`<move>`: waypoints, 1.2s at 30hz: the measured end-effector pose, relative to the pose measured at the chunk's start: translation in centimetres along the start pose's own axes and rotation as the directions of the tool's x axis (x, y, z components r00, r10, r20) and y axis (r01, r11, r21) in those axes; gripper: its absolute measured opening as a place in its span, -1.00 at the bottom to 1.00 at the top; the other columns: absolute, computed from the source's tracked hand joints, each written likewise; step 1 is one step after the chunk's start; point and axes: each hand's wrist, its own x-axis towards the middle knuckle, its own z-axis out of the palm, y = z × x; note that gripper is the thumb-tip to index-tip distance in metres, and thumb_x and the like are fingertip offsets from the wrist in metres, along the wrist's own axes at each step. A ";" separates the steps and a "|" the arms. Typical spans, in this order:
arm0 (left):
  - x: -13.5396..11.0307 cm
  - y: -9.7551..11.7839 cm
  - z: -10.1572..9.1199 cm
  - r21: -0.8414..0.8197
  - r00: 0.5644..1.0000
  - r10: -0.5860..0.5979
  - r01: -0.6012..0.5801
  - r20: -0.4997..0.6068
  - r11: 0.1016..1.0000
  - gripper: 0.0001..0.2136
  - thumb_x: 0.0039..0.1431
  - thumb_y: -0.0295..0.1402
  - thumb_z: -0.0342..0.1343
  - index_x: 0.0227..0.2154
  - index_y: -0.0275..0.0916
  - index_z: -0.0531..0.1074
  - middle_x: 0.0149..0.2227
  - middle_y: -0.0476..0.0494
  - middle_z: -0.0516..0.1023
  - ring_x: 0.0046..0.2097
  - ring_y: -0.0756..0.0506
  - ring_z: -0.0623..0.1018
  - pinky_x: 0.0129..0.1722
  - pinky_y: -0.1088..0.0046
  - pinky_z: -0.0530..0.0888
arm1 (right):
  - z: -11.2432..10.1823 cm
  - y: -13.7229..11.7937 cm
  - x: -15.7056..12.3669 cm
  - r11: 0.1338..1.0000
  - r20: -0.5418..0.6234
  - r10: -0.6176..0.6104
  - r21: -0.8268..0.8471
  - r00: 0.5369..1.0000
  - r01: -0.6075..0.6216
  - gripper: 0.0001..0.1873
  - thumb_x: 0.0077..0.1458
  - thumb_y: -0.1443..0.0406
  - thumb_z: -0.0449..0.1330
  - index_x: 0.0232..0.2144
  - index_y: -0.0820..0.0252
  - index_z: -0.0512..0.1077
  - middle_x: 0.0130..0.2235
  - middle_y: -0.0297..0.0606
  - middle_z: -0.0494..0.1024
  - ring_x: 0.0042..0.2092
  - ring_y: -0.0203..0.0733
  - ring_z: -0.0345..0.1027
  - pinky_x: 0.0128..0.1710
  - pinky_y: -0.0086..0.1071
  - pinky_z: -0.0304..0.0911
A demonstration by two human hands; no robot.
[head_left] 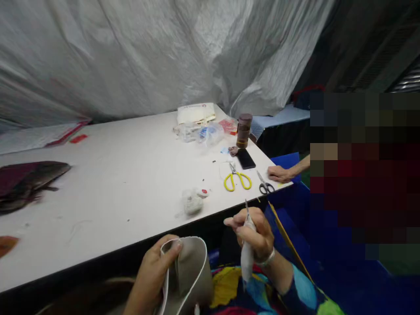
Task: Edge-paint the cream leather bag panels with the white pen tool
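In the head view my left hand (156, 267) pinches the rim of a curved grey-beige piece (201, 286) with white edging, perhaps a bag or shoe part, between thumb and fingers. My right hand (257, 234) is wrapped round an awl-like tool (247, 258) with a pale, wrapped-looking handle. Its thin metal tip points upward, apart from the grey piece. On the white table (108, 175) beyond my hands lie yellow-handled scissors (237, 178) and small black-handled scissors (265, 186). A pale, blurred bundle (192, 202) sits near the front edge.
Another person's hand (278, 173) rests at the table's right corner. Near the back stand a brown bottle (244, 130), plastic bags (210, 133) and a white packet (196, 113). A black phone (246, 159) lies close by. Dark material (29, 179) lies at the left.
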 end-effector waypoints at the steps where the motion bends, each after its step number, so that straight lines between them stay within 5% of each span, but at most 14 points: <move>1: 0.1 -0.1 0.1 -0.013 1.000 0.006 -0.005 0.011 1.000 -0.54 -0.06 0.03 0.43 -0.33 -0.25 0.48 -0.50 0.03 0.48 -0.46 0.00 0.41 -0.45 0.53 0.36 | 0.1 -0.1 0.1 0.999 -0.003 0.034 -0.034 0.999 -0.034 -0.61 0.08 0.65 0.30 -0.16 0.16 0.42 -0.13 -0.23 0.50 -0.16 -0.19 0.44 -0.25 -0.31 0.48; 8: 0.2 -0.4 1.1 0.000 0.994 0.089 -0.090 0.067 0.996 -0.65 0.00 -0.10 0.40 -0.34 -0.26 0.49 -0.47 0.01 0.47 -0.42 0.00 0.41 -0.40 0.52 0.34 | 1.2 0.4 -0.3 0.948 -0.063 0.290 -0.117 0.955 -0.296 -0.64 0.10 0.49 0.43 -0.35 0.10 0.31 -0.37 -0.42 0.40 -0.36 -0.32 0.34 -0.36 -0.44 0.33; 15: 0.2 -0.2 1.5 0.031 0.995 0.087 -0.088 0.059 0.996 -0.67 -0.02 -0.16 0.40 -0.33 -0.30 0.51 -0.45 0.00 0.47 -0.40 0.01 0.40 -0.37 0.51 0.33 | 3.1 1.4 -2.4 0.774 0.063 0.615 0.139 0.786 -0.617 -0.71 0.14 0.38 0.41 -0.37 0.10 0.33 -0.38 -0.44 0.39 -0.38 -0.31 0.29 -0.38 -0.43 0.26; 22: 1.0 -0.2 1.3 0.057 0.995 0.060 -0.065 0.076 0.996 -0.67 -0.01 -0.13 0.39 -0.34 -0.28 0.50 -0.46 0.02 0.45 -0.40 0.00 0.39 -0.38 0.50 0.32 | 4.2 0.6 -3.0 0.728 0.204 0.624 0.199 0.754 -0.656 -0.74 0.17 0.44 0.37 -0.30 0.08 0.36 -0.32 -0.42 0.46 -0.28 -0.28 0.38 -0.23 -0.40 0.34; 30: 1.7 -0.4 0.9 0.041 0.996 0.019 -0.022 0.087 0.999 -0.64 -0.01 -0.09 0.39 -0.34 -0.27 0.49 -0.46 0.02 0.44 -0.40 -0.01 0.38 -0.36 0.48 0.32 | 5.1 0.7 -3.0 0.807 0.235 0.560 0.058 0.794 -0.587 -0.63 0.16 0.47 0.37 -0.40 0.10 0.24 -0.42 -0.50 0.26 -0.43 -0.37 0.13 -0.42 -0.49 0.14; 36: 1.9 -0.4 0.4 0.064 0.996 0.010 -0.015 0.084 0.998 -0.67 -0.01 -0.11 0.37 -0.35 -0.27 0.51 -0.45 0.01 0.45 -0.39 -0.02 0.38 -0.35 0.47 0.32 | 5.8 0.8 -3.5 0.770 0.309 0.583 0.085 0.752 -0.632 -0.69 0.18 0.47 0.35 -0.31 0.08 0.29 -0.34 -0.44 0.37 -0.33 -0.32 0.28 -0.29 -0.44 0.25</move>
